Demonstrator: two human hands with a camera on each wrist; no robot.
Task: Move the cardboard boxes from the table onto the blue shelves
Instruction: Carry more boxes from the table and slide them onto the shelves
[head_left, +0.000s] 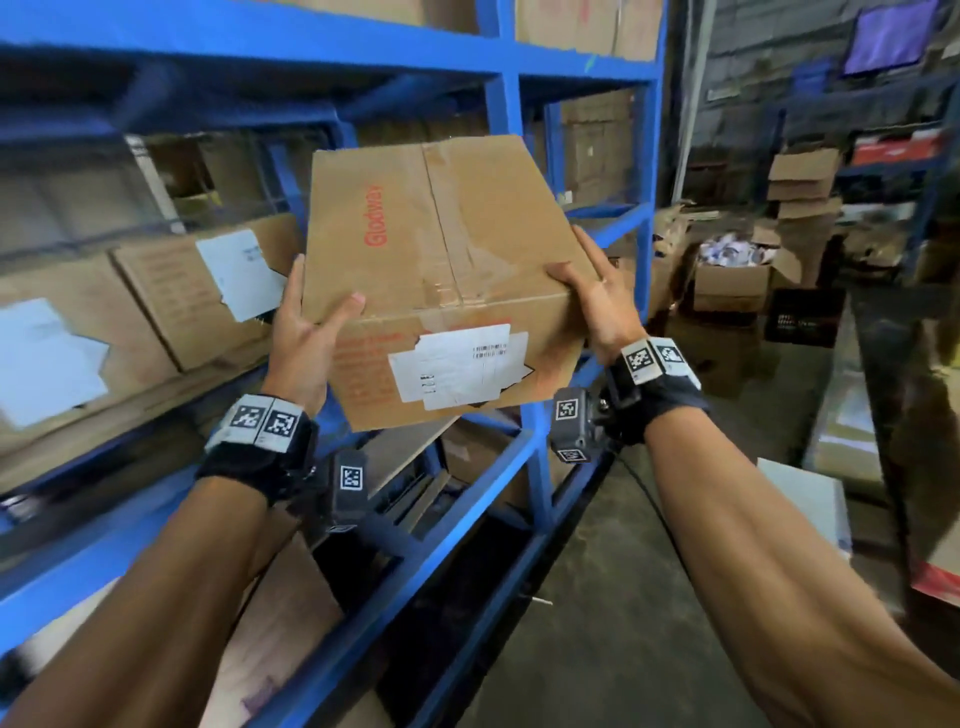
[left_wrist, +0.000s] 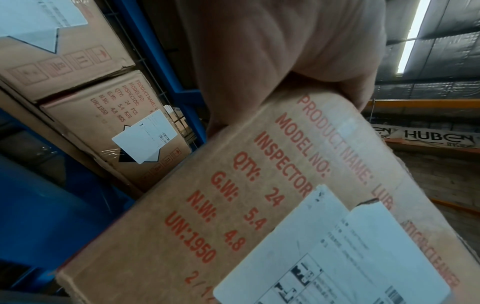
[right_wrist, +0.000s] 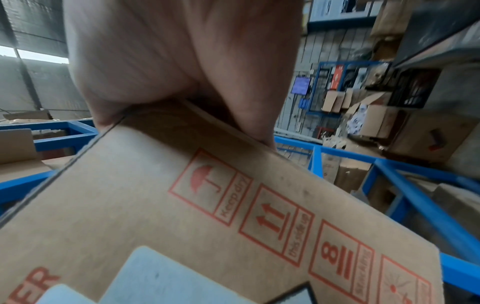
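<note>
Cardboard box (head_left: 441, 249) printed "Glodway", "UN:1950", "QTY: 24"

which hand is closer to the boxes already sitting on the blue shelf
Left. The left hand grips the carried box's left side, right beside the shelved boxes; the right hand grips the opposite side, farther off.

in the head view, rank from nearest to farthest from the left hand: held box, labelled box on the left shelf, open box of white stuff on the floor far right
1. Held box: gripped by the left hand at its left edge.
2. Labelled shelf box: just left of that hand, on the blue shelves.
3. Open floor box: far right, beyond the right hand.
</note>
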